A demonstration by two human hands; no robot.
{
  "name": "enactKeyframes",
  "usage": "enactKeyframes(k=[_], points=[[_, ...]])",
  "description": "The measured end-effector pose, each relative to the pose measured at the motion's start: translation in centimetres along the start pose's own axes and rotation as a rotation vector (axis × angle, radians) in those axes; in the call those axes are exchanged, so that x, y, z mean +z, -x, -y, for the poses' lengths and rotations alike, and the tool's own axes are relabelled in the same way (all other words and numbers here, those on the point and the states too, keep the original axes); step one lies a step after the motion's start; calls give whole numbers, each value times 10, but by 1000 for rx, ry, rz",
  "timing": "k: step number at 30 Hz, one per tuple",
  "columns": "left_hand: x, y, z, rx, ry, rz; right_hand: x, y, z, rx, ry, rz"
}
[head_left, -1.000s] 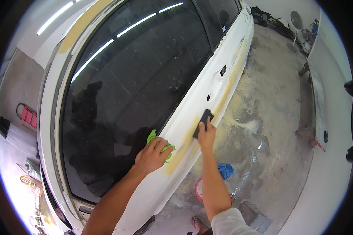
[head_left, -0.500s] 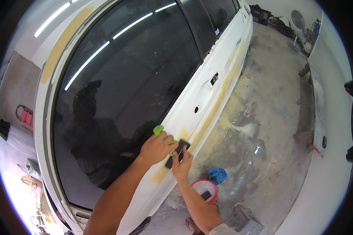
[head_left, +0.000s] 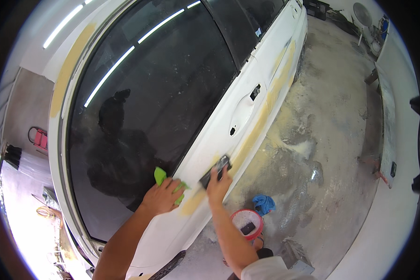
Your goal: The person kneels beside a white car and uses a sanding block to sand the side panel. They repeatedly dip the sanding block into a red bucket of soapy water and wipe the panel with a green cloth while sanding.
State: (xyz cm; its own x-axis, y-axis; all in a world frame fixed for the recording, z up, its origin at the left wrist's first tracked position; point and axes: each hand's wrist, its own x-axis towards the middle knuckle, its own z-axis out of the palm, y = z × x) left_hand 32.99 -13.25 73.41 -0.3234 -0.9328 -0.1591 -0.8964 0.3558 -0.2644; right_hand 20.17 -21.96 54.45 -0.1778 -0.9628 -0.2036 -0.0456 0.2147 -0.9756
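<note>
So the right hand (head_left: pixel 218 186) has its fingers wrapped round a black block (head_left: pixel 214 172), which sits flat-ish on the white car door (head_left: pixel 205 140) just past the fingertips. Left hand (head_left: pixel 162 197) is to the left of those fingers, curled over a green cloth (head_left: pixel 160 176) that pokes out between and beyond its fingers. A yellowish patch (head_left: pixel 194 204) shows between the two hands. Below the right fingers, well apart, there's a red-rimmed bucket (head_left: pixel 262 228) with a blue cloth (head_left: pixel 264 204) just beside it.
</note>
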Motion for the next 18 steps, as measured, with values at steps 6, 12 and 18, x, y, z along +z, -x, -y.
enactKeyframes(k=[6, 12, 18], points=[[37, 38, 3, 267, -94, -67, 4, -18, 3, 171, -203, 35], [48, 40, -10, 94, -26, -158, -6, 37, -6, 29, 4, 249], [48, 38, -13, 76, -71, -213, -4, -10, 28, 79, -126, 7]])
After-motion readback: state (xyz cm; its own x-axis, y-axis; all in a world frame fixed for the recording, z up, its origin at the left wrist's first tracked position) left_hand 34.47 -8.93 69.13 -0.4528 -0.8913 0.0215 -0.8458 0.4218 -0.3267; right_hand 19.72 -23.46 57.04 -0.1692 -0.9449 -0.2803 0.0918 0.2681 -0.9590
